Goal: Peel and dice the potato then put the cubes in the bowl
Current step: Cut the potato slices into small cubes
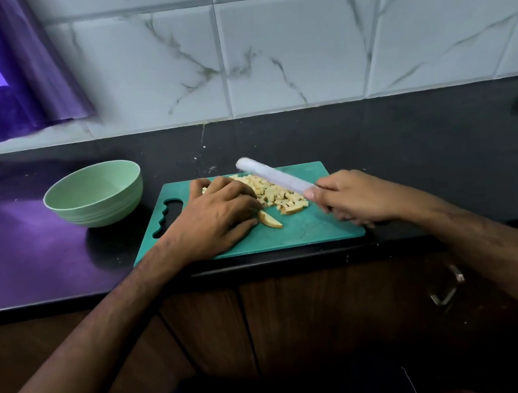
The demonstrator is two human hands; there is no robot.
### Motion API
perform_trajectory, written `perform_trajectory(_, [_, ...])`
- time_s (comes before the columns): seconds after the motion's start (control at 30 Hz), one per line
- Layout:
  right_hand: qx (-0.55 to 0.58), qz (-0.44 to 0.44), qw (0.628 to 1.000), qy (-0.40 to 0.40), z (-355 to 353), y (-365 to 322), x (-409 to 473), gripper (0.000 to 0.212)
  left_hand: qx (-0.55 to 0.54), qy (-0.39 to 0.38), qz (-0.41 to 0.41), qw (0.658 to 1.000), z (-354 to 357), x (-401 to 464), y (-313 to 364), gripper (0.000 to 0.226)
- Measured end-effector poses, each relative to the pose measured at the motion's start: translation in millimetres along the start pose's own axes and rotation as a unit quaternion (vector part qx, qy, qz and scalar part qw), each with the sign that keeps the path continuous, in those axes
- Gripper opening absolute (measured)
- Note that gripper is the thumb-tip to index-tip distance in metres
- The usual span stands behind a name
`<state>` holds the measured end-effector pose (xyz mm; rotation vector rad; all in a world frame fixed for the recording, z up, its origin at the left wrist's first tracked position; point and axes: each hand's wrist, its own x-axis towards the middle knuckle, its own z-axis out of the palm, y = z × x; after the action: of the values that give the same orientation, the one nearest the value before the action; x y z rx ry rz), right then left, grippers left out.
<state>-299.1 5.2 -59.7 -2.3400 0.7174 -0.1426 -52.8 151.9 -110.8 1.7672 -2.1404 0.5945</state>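
L hand [220, 214] beside potato cubes [278, 195]

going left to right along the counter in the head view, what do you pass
bowl → board handle slot → left hand → potato wedge → diced cubes → right hand holding the knife, whose blade reaches back left over the cubes.

Black counter [408, 145]: bowl [94, 197], cutting board [304, 233]
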Motion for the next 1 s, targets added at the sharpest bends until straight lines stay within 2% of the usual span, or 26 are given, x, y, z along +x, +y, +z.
perform_trajectory(0.07, [-0.115, 0.011, 0.993, -0.005, -10, 2, -18, 0.044, -0.020, 0.005, -0.005, 1.000, 0, 0, -1, 0.027])
perform_trajectory(0.23, [-0.262, 0.036, 0.964, -0.040, -12, 1, -45, 0.043, -0.043, 0.006, -0.011, 0.999, -1, -1, 0, 0.027])
perform_trajectory(0.5, [-0.349, 0.043, 0.936, -0.030, -7, 8, -56, 0.039, -0.060, -0.003, -0.014, 0.998, -3, 0, 1, 0.021])
perform_trajectory(0.83, [-0.349, 0.042, 0.936, 0.009, -15, 19, -15, 0.044, -0.048, -0.005, -0.010, 0.999, -2, 7, 5, 0.019])
perform_trajectory(1.0, [-0.315, 0.021, 0.949, 0.007, -17, 16, -24, 0.046, -0.058, -0.001, -0.020, 0.998, -1, 5, 3, 0.023])
